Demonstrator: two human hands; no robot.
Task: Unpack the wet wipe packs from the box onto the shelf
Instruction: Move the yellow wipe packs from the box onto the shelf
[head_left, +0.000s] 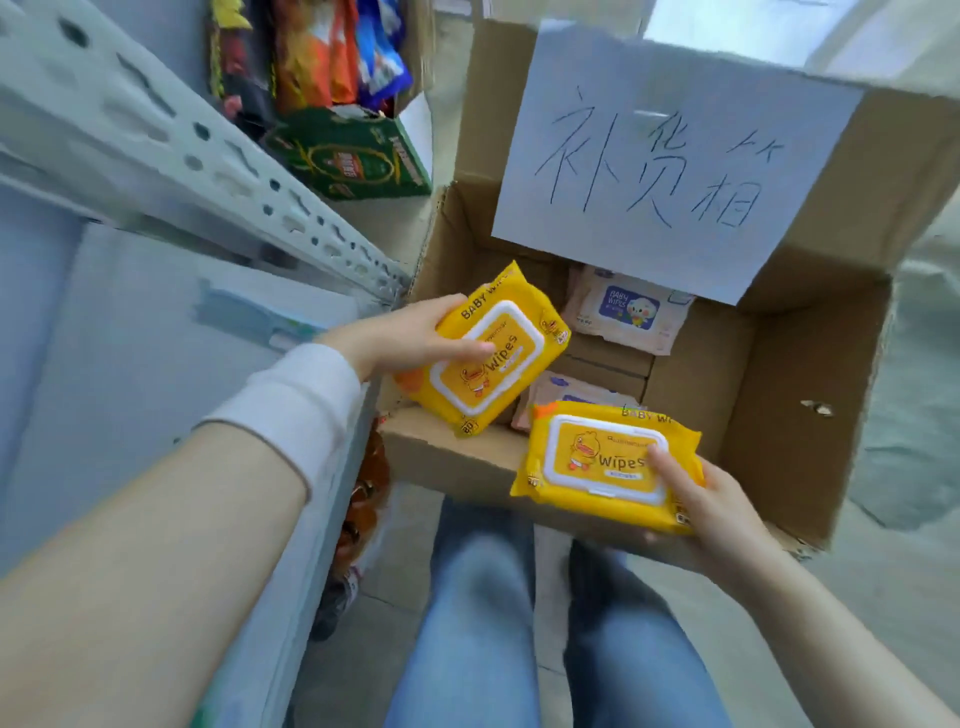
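Wet wipe packs (602, 457): two yellow, held over the box (789, 415).
Left hand (415, 332): grips left pack (488, 364), just beside the shelf (156, 338) on its left.
Right hand (711, 499): pinches right pack (587, 467), farther off.

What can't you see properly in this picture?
1. Head view: the count of pink packs inside the box; the paper sign, left yellow pack and right yellow pack cover part of it.
2. Head view: the packs' small print, blurred.
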